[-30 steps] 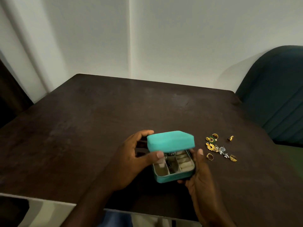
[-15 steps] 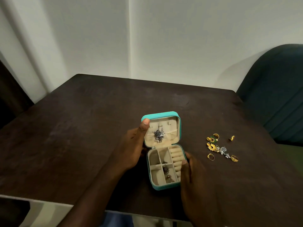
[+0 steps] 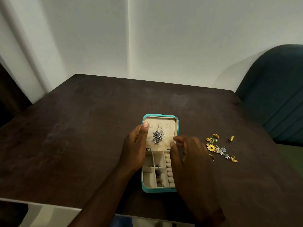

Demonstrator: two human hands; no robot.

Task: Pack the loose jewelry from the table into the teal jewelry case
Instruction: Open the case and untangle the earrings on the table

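Found the teal jewelry case point(image 3: 159, 191) open on the dark table point(image 3: 82, 128), near the front edge, with the lid point(image 3: 177, 123) thrown back away from the body. Gripped the lid at its left edge with the left hand point(image 3: 134, 153), thumb flat on the cream lining, likely to stop it folding shut during loading. Noted a silver pendant point(image 3: 157, 135) hung inside the lid, small dark pieces in the middle compartments, and ring rolls point(image 3: 168, 166) along the right side. Held the right hand point(image 3: 188, 154) over the case's right wall, between the hinge and the loose jewelry point(image 3: 218, 148), fingers loosely curled. Could not tell through the blur whether anything was pinched there. Saw the gold and silver pieces heaped just right of the case, within easy reach of that hand. Judged the packing barely begun.
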